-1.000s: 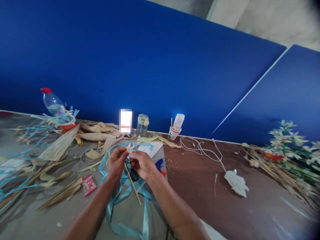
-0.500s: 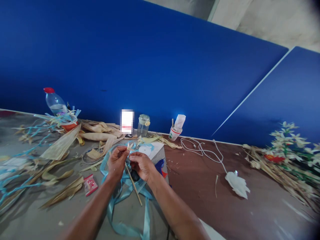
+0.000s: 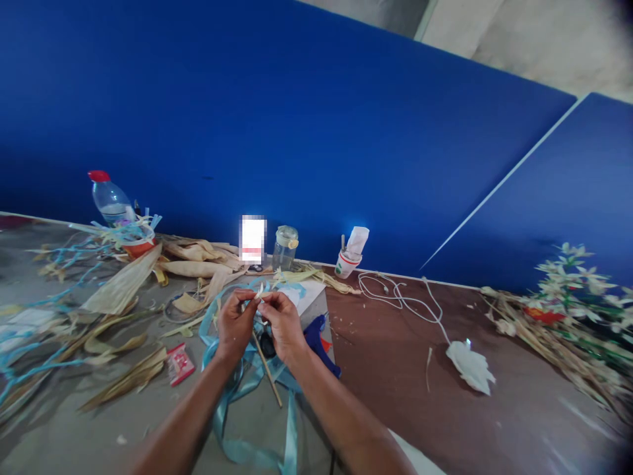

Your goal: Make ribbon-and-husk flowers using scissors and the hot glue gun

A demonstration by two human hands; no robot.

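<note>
1. Close together, the left hand [image 3: 236,324] and the right hand [image 3: 287,326] met over the desk [image 3: 390,382], in front of the person.
2. The small pale piece [image 3: 260,293] was up at the fingertips, where both hands met. Each hand was narrow, with its thumb and fingers pinched around it. It looked tiny and thin, so fingertips likely gave a better hold than a whole fist.
3. The two hands touched or nearly touched, maybe so one could keep the piece steady for the other.
4. The thin stick [image 3: 270,373] slanted below the hands. Its top went out of sight behind them, so one could not tell if a hand touched it.
5. The shiny blue ribbon [image 3: 290,429] lay in loops under and around the hands. It was probably there to be near.
6. The blue tool [image 3: 319,343] lay just beside the right arm, perhaps to be easy to grab.
7. The dry husks [image 3: 198,270] lay in a messy heap on the left, and the pink packet [image 3: 180,364] lay near the left arm.
8. The clear jar [image 3: 285,251] and the white cup [image 3: 348,265] stood at the back, likely to be out of the way.
</note>
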